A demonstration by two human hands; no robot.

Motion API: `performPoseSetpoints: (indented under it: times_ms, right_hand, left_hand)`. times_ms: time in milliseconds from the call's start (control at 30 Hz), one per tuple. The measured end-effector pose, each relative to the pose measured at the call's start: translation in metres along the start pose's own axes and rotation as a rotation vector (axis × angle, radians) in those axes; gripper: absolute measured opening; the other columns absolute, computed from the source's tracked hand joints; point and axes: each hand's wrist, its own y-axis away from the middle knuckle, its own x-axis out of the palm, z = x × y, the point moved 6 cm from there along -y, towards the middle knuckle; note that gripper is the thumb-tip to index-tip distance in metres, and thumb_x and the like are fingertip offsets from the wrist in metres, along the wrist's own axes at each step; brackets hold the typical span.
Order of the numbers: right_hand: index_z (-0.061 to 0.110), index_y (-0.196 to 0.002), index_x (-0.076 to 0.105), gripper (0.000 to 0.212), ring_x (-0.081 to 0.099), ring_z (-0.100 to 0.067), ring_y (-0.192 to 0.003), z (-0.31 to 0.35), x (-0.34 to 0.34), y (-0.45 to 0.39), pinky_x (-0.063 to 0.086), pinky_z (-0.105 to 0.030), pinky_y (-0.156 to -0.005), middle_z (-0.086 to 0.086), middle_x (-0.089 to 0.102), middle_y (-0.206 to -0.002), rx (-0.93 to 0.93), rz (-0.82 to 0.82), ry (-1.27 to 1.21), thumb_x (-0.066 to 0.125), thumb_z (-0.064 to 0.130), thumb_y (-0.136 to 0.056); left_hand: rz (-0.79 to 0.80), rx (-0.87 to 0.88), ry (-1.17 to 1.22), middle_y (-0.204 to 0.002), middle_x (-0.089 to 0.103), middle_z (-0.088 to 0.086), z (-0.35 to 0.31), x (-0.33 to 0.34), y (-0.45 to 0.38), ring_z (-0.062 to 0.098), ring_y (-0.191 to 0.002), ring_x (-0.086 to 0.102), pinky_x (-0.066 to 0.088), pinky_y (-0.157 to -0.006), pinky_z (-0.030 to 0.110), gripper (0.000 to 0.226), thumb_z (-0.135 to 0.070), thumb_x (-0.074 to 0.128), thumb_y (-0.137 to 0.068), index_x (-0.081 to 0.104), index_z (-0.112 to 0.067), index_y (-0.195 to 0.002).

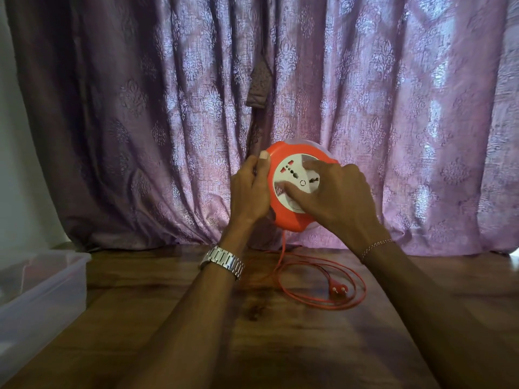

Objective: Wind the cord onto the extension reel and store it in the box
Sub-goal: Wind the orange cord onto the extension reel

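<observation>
Head view: the orange extension reel [295,192] is held above the worktop [252,346], on edge, its white socket face [293,182] turned toward the camera. The left hand [250,189] grips the reel's left rim, thumb curled over the edge. The right hand [334,197] presses 2 straight fingers on the socket face. The cord [323,300] hangs from the reel's underside and lies looped on the worktop, its plug [338,290] inside the loop. A clear box [42,290] stands at far left.

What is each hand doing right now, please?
Left hand: grips the rim of the reel.
Right hand: fingers spread, pressing the reel's white socket face, holding nothing.
</observation>
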Motion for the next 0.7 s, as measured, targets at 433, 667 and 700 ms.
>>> performPoseSetpoints:
  times_ms: [433,667,700]
  right_hand:
    - [0.028,-0.124,0.048,0.039,0.045,-0.029,-0.103,0.006,0.001,-0.005,0.047,-0.038,-0.069,-0.009,0.056,-0.110,-0.255,0.189,0.048,0.056,0.043,-0.089]
    - [0.049,-0.140,0.034,0.073,0.023,-0.036,-0.135,0.012,0.015,0.007,0.044,-0.049,-0.095,-0.014,0.026,-0.149,-0.304,0.523,0.185,0.064,0.017,-0.083]
    - [0.049,-0.140,0.035,0.072,0.022,-0.035,-0.135,0.013,0.014,0.007,0.045,-0.048,-0.094,-0.015,0.027,-0.149,-0.298,0.509,0.194,0.065,0.016,-0.083]
  left_hand:
    - [-0.019,-0.003,0.017,-0.066,0.059,-0.006,-0.002,-0.004,0.001,0.014,-0.063,0.055,0.048,-0.066,0.039,0.043,-0.056,0.039,-0.099,0.052,-0.029,-0.070]
    - [-0.004,-0.035,0.029,-0.077,0.069,0.000,0.006,-0.003,0.001,0.027,-0.079,0.070,0.058,-0.077,0.056,0.049,-0.062,0.039,-0.098,0.060,-0.022,-0.080]
    - [-0.003,-0.033,0.033,-0.079,0.071,0.002,0.005,-0.002,0.001,0.027,-0.080,0.071,0.058,-0.077,0.057,0.055,-0.065,0.039,-0.097,0.062,-0.017,-0.084]
